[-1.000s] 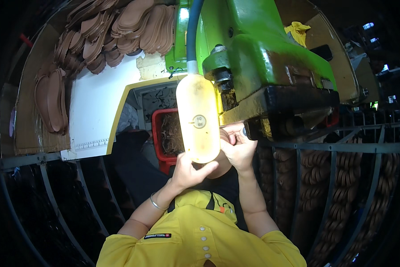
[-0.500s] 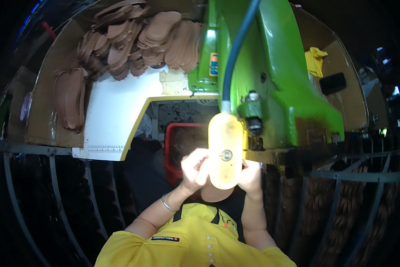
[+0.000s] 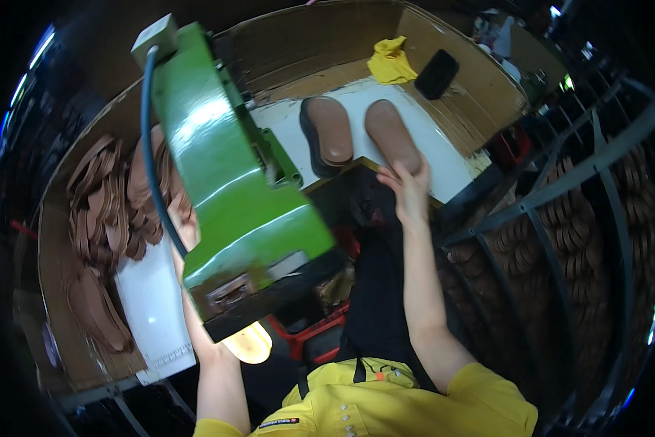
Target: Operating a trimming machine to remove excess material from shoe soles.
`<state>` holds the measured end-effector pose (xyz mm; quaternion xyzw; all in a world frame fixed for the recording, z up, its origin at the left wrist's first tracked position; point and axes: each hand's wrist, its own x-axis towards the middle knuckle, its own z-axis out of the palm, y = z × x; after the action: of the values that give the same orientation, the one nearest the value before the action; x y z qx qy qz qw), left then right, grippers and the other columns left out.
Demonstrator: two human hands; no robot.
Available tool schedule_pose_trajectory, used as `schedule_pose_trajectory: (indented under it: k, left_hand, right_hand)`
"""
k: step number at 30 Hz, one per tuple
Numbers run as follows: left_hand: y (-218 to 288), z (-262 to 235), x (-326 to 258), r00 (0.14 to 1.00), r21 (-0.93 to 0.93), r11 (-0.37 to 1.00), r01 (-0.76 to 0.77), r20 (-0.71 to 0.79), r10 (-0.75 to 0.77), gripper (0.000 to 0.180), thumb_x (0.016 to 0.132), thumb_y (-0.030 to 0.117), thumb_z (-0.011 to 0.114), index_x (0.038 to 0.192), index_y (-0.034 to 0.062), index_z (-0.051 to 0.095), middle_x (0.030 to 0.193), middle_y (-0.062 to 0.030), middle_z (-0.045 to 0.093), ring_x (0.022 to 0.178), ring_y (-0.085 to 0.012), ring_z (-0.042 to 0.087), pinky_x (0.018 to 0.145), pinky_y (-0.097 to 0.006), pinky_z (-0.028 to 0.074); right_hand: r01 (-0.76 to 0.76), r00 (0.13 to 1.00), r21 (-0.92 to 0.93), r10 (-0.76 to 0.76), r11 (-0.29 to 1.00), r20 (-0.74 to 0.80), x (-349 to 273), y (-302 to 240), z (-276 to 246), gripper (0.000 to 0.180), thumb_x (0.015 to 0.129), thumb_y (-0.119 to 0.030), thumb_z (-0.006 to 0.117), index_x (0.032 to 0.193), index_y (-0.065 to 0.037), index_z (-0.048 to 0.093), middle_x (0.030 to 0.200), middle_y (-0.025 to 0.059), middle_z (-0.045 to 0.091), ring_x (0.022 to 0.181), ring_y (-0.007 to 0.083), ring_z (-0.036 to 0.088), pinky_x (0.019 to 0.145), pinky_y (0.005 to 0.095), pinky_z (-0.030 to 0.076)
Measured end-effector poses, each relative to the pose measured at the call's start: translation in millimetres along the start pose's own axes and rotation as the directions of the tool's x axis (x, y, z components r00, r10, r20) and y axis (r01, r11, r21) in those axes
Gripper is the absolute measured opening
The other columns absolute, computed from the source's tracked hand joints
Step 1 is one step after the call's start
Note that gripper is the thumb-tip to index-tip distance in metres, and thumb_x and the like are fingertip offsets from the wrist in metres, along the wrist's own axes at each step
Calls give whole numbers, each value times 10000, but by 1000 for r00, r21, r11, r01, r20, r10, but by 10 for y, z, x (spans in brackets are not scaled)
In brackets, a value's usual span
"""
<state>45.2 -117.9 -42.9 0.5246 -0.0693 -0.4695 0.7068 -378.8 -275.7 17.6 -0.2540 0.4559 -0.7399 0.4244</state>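
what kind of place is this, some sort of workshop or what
Most likely a shoe-making workshop. A big green machine stands over the bench, brown insoles are heaped on the left, and the right hand rests on one of two brown soles on the white worktop.

2 soles (image 3: 329,131) (image 3: 391,135) side by side on the white bench (image 3: 444,156). 1 green machine (image 3: 229,182). 1 yellow rag (image 3: 391,60). 1 black block (image 3: 436,73). 1 red crate (image 3: 313,331). Brown soles heap (image 3: 112,211) at left: too many to count.

Green machine (image 3: 233,197), brown soles (image 3: 393,135)
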Motion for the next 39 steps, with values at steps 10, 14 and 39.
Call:
schedule_pose_trajectory:
  k: [10,14,39]
  left_hand:
    - [537,-433,44,887,180,872,-455,172,428,368,888,38,539,1246,-26,484,1161,-115,552,1093,-194,527,979,-338,416]
    - [424,30,-938,684,486,574,-659,71,726,408,767,13,673,1146,-45,534,1076,-108,579,1028,-193,543,932,-311,422]
    - [-390,671,-1147,777,200,937,-287,621,106,206,754,34,702,946,-27,659,871,-108,692,781,-178,663,726,-295,523]
  right_hand:
    - [-252,875,-594,442,764,197,-591,687,159,799,827,-105,684,1450,-22,191,866,110,618,733,164,633,612,289,547]
    - [-134,642,-539,487,832,592,-1700,599,187,821,760,-74,752,1425,-15,274,1083,151,636,968,168,601,910,327,462]
    - [-325,879,-113,344,939,330,-2183,-95,-739,376,632,-10,716,959,-23,532,903,70,608,861,174,593,811,280,467]
